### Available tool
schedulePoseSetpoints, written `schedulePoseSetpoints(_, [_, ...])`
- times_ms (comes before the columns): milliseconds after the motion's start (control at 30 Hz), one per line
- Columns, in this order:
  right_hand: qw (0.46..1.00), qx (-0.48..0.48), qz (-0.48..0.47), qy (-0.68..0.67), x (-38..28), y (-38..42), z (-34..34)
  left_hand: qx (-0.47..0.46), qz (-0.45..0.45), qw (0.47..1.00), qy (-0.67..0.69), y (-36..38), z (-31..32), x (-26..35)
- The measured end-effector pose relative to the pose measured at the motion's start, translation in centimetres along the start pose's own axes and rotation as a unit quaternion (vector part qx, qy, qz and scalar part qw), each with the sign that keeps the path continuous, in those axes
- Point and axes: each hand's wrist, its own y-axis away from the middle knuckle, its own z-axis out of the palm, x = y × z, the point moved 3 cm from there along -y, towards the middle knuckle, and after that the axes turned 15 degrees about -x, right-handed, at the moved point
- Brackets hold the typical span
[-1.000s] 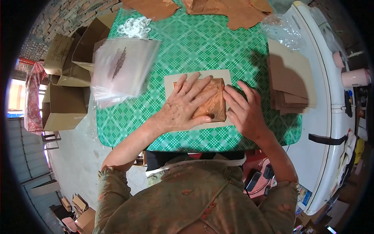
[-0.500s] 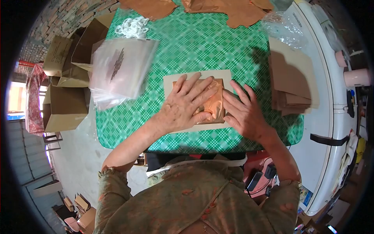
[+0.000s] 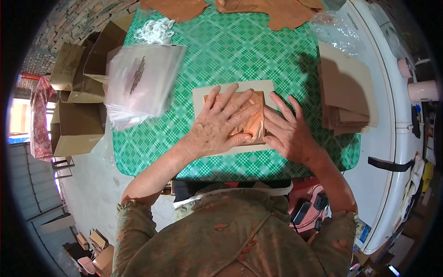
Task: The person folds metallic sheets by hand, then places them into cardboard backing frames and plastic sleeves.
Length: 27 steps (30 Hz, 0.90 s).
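A folded, shiny orange-brown piece of material (image 3: 256, 127), perhaps satin or thin leather, lies on a beige cardboard sheet (image 3: 266, 86) near the table's front edge. Flat across its left and middle part rests my left hand (image 3: 216, 122), fingers spread. My right hand (image 3: 290, 131) is at its right edge, fingers stretched out and the fingertips touching or very close to the side. Both hands partly cover the folded piece and the sheet beneath.
A stack of clear plastic bags (image 3: 140, 85) lies to the left, with white cords (image 3: 154, 31) behind it. Cardboard sheets (image 3: 348, 87) are stacked at right. Orange-brown pieces (image 3: 258, 8) and a crumpled plastic bag (image 3: 339, 32) lie at the back. Open boxes (image 3: 78, 127) stand left of the green-checked table (image 3: 221, 55).
Hardly anything differs. Both hands stay in place on and beside the folded piece, and the view has shifted very slightly.
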Motion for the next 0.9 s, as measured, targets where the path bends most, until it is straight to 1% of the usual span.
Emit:
schedulePoseSetpoints(267, [1.0,0.005,-0.01,-0.018,-0.3,0.2,-0.2,0.01,0.0,1.0,0.0,-0.1,-0.2,0.1])
schedulePoseSetpoints(367, [1.0,-0.012,-0.018,0.001,-0.4,0.4,-0.2,0.005,-0.004,1.0,-0.007,-0.1,-0.2,0.1])
schedulePoseSetpoints(467, [1.0,-0.009,-0.021,0.0,-0.4,0.5,-0.2,0.005,-0.006,1.0,-0.005,-0.1,-0.4,0.1])
schedulePoseSetpoints(567, [1.0,-0.01,-0.016,0.004,-0.4,0.7,-0.5,-0.001,-0.006,1.0,0.001,-0.1,-0.5,0.2])
schedulePoseSetpoints(767, [0.999,0.015,0.016,-0.035,-0.3,1.6,0.0,0.0,-0.012,1.0,0.002,-0.1,-0.4,0.2])
schedulePoseSetpoints(900, [1.0,0.002,0.013,-0.02,-0.6,1.8,-0.1,-0.005,-0.012,1.0,0.01,-0.1,-0.5,0.3])
